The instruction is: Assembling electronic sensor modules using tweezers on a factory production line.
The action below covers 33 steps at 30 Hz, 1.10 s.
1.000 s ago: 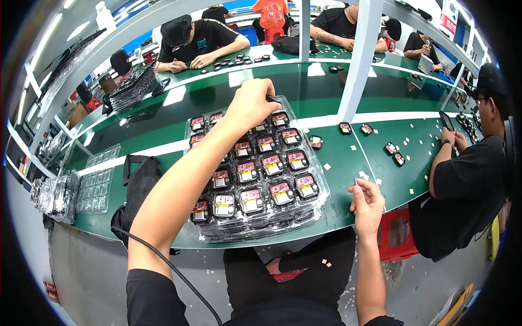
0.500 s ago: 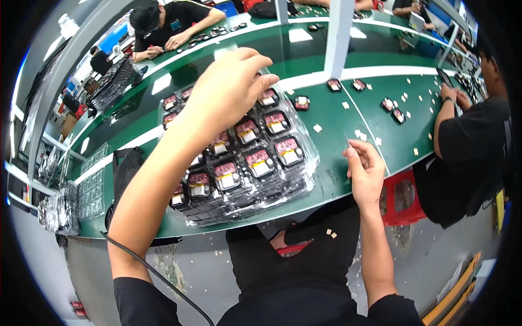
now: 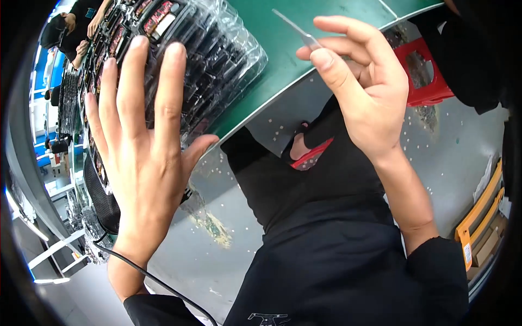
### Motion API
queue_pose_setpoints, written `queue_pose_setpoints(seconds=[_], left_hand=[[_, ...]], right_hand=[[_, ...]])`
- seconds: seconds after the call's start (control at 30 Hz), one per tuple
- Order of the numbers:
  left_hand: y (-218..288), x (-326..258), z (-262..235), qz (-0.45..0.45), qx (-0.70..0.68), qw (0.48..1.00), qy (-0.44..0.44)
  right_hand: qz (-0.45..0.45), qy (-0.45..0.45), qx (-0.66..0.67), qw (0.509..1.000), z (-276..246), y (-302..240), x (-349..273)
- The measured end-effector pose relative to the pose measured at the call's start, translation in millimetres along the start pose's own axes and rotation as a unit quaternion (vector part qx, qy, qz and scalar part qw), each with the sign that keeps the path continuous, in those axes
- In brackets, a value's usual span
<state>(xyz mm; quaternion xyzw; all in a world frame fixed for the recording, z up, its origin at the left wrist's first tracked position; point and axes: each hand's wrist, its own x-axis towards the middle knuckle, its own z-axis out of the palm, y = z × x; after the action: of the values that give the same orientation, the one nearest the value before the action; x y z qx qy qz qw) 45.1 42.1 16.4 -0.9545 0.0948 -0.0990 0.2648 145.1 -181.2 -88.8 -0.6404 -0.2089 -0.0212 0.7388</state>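
A stack of clear, glossy plastic trays (image 3: 217, 49) is seen on a smooth, matt green worktop (image 3: 326, 32). Thin, shiny metal tweezers (image 3: 298, 30) are held; the stool (image 3: 429, 76) is red plastic.

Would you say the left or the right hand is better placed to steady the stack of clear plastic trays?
Left, probably. The left hand is spread flat beside the stack of clear plastic trays on the green table, while the right hand is off the table edge, pinching thin metal tweezers.
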Motion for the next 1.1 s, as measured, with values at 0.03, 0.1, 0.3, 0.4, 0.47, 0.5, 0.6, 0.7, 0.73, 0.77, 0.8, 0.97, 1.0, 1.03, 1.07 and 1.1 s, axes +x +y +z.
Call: queue_pose_setpoints(seconds=[0.03,0.1,0.3,0.4,0.47,0.5,0.6,0.7,0.73,0.77,0.8,0.97,1.0,1.03,1.07,1.1], left_hand=[[1.2,3.9,0.3,0.005,0.003,1.0,0.01],[2.2,6.7,1.7,0.01,0.011,1.0,0.012],[-0.4,2.9,14.0,0.009,0.005,0.999,0.046],[1.7,-1.3,8.3,0.001,-0.017,0.999,0.046],[-4.7,-2.0,13.8,0.025,0.006,0.998,0.063],[-4.8,-0.6,16.0,0.028,0.003,0.998,0.064],[-5.8,1.1,16.1,0.048,-0.024,0.994,0.091],[-7.6,3.6,15.1,0.059,-0.042,0.992,0.103],[-9.5,4.1,13.2,0.062,-0.024,0.993,0.102],[-9.9,4.1,13.9,0.063,-0.026,0.993,0.101],[-10.0,3.9,14.7,0.061,-0.015,0.992,0.105],[-6.6,3.7,8.3,0.052,-0.009,0.994,0.091],[-7.9,2.6,7.5,0.051,-0.007,0.995,0.089],[-9.8,2.9,8.8,0.055,-0.049,0.992,0.101],[-11.6,3.2,10.2,0.059,-0.091,0.988,0.112],[-13.0,3.9,10.8,0.06,-0.092,0.988,0.112]], right_hand=[[0.003,-0.007,-0.026,1.0,-1.6,2.3,-11.8],[-0.052,-0.046,-0.101,0.992,-2.5,8.2,-29.6],[-0.171,-0.074,-0.222,0.957,-1.9,17.7,-47.2],[-0.188,-0.077,-0.216,0.955,7.0,19.2,-52.0],[-0.222,-0.081,-0.236,0.943,9.5,18.6,-50.6],[-0.22,-0.08,-0.239,0.942,11.1,19.8,-49.9],[-0.278,-0.073,-0.244,0.926,16.7,21.4,-48.6],[-0.297,-0.05,-0.243,0.922,25.0,29.1,-47.3],[-0.305,-0.04,-0.246,0.919,27.8,31.2,-46.6],[-0.304,-0.04,-0.247,0.919,28.6,31.0,-46.7],[-0.294,-0.051,-0.263,0.917,28.8,30.4,-46.7],[-0.312,-0.024,-0.29,0.905,33.1,34.2,-45.2],[-0.284,-0.055,-0.283,0.915,29.6,27.2,-46.5],[-0.255,-0.086,-0.279,0.922,27.0,22.5,-46.6],[-0.255,-0.085,-0.28,0.922,26.6,21.1,-46.4],[-0.27,-0.062,-0.265,0.924,26.5,20.4,-46.1]])
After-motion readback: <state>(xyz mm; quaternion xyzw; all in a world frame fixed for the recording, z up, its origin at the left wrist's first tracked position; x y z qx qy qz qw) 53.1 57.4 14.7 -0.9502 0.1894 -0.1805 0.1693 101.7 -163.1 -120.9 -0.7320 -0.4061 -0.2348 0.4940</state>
